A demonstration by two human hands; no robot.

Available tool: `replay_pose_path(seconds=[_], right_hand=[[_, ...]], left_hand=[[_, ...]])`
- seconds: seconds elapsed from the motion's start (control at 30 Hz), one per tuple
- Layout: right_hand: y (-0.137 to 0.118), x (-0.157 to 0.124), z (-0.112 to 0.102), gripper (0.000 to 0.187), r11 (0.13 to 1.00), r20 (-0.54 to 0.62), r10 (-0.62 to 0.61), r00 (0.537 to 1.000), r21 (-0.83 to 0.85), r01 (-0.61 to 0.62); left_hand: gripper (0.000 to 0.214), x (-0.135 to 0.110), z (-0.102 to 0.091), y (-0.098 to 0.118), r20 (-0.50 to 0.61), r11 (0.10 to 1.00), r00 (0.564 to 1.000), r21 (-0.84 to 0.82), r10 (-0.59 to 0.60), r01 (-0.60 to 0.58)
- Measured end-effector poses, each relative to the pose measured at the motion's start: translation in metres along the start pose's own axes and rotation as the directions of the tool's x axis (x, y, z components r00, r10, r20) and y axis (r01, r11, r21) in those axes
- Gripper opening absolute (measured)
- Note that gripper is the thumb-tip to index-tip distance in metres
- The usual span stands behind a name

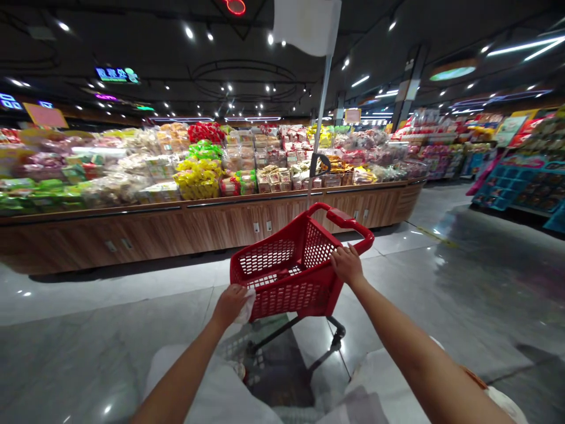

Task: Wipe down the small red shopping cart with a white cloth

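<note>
A red plastic shopping cart (282, 297) with a perforated basket stands side-on before me. Nothing but the basket floor and a small red part shows inside it. My left hand (230, 305) is closed on a crumpled white cloth (245, 307) at the basket's left end, against the rim. Whether it is cloth or tissue is hard to tell. Near the raised handle (342, 219), my right hand (348, 263) is wrapped over the basket's upper right rim. A thin pole (323, 100) with a white flag (308, 25) rises behind the cart's handle end.
Behind the cart runs a long wood-fronted display counter (212, 231) piled with packaged foods. Blue shelving (507, 182) stands at the right, past a grey tiled aisle (445, 265). The cart's caster (338, 337) rests on the floor near my legs.
</note>
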State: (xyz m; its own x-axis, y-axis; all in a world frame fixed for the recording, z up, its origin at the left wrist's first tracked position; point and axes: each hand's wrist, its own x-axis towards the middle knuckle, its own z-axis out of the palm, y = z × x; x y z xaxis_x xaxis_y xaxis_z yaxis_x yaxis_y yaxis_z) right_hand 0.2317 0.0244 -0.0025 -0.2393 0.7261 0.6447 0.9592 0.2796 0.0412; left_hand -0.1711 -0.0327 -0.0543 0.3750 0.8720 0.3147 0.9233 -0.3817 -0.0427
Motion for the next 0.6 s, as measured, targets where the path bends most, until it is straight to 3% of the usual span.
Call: replay_pose_path(seconds=[0.1, 0.2, 0.27, 0.33, 0.47, 0.6], right_hand=[[-0.017, 0.001, 0.005, 0.027, 1.0, 0.039, 0.011, 0.999, 0.005, -0.011], [-0.068, -0.01, 0.016, 0.022, 0.977, 0.168, -0.164, 0.972, 0.167, 0.136], [-0.105, -0.022, 0.026, 0.019, 0.951, 0.165, -0.195, 0.967, 0.274, 0.145], [-0.128, -0.033, 0.036, 0.024, 0.932, 0.167, -0.196, 0.966, 0.339, 0.13], [-0.123, -0.042, 0.046, 0.032, 0.899, 0.211, -0.199, 0.957, 0.429, 0.092], [-0.094, -0.047, 0.053, 0.044, 0.87, 0.213, -0.177, 0.961, 0.489, 0.052]], left_hand=[[0.008, 0.001, 0.003, 0.01, 0.009, 1.0, 1.0, 0.003, -0.015, 0.015], [0.013, 0.024, 0.009, 0.056, -0.02, 0.995, 0.995, 0.013, -0.097, 0.097], [0.017, 0.036, 0.011, 0.084, -0.041, 0.993, 0.993, 0.001, -0.115, 0.115], [0.019, 0.04, 0.014, 0.097, -0.045, 0.997, 0.996, -0.025, -0.077, 0.076], [0.026, 0.024, 0.018, 0.084, -0.011, 0.982, 0.991, -0.131, 0.136, -0.136], [0.022, 0.011, 0.022, 0.054, 0.051, 0.907, 0.924, -0.219, 0.38, -0.361]])
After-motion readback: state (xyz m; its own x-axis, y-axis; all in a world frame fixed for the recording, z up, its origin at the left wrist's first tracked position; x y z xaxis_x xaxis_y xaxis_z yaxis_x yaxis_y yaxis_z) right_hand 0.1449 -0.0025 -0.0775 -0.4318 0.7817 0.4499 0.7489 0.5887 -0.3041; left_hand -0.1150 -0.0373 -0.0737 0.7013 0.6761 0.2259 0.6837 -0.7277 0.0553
